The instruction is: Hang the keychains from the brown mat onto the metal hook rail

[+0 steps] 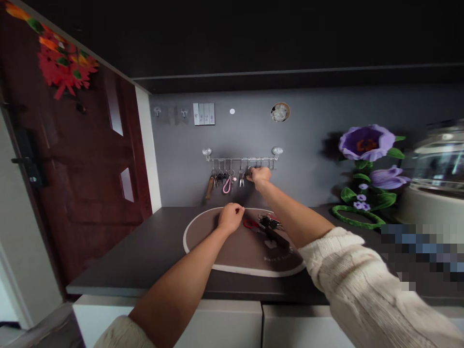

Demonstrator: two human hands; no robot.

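A clear hook rail is mounted on the grey wall, with several bunches of keys hanging from its left part. One bunch carries a pink loop strap; a brown strap hangs at the far left. My right hand is raised to the rail's right half, its fingers closed on keys, mostly hidden, at a hook. My left hand hovers over the brown mat, fingers curled together; their contents are hidden. More keys lie piled on the mat beneath my right forearm, with a red item beside them.
Purple artificial flowers and a glass-topped appliance stand on the right of the dark counter. A dark cabinet overhangs above. At left is a red-brown door with red flowers.
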